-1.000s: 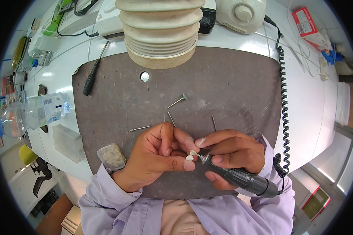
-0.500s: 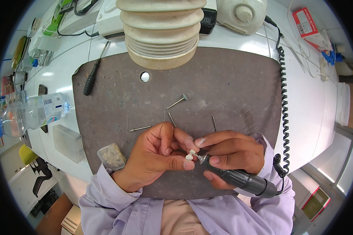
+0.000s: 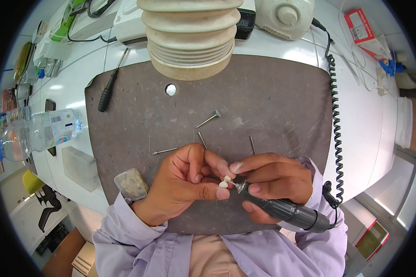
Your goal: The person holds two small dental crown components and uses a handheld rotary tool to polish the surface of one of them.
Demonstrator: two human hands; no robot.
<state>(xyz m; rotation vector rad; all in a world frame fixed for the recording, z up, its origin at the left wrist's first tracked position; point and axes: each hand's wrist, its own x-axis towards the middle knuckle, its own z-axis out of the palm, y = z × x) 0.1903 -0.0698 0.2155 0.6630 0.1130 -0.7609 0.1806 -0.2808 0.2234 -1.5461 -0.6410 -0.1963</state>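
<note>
Between thumb and fingers, my left hand [image 3: 185, 177] pinches a small white dental crown piece [image 3: 224, 183], which looks like joined teeth. My right hand [image 3: 279, 180] is closed around a black rotary handpiece [image 3: 286, 213], its tip pointing left. The thin bit at the handpiece's nose meets or nearly meets the crown piece; exact contact is too small to tell. The fingertips of both hands come together just above it. Beyond my hands lie loose burs: one with a greenish-grey wheel head [image 3: 217, 113], a pointed one [image 3: 164, 151], and two more shanks partly showing.
A ribbed cream suction hose [image 3: 189, 41] hangs over the far side of the brown mat [image 3: 272, 97]. At left are a screwdriver [image 3: 107, 92], a plastic bottle [image 3: 53, 130] and a small box of pale pieces [image 3: 131, 183]. The handpiece's coiled cord [image 3: 335, 124] runs along the right.
The handpiece and the crown piece have shifted very slightly against each other. Both hands keep the same grip and nearly the same place.
</note>
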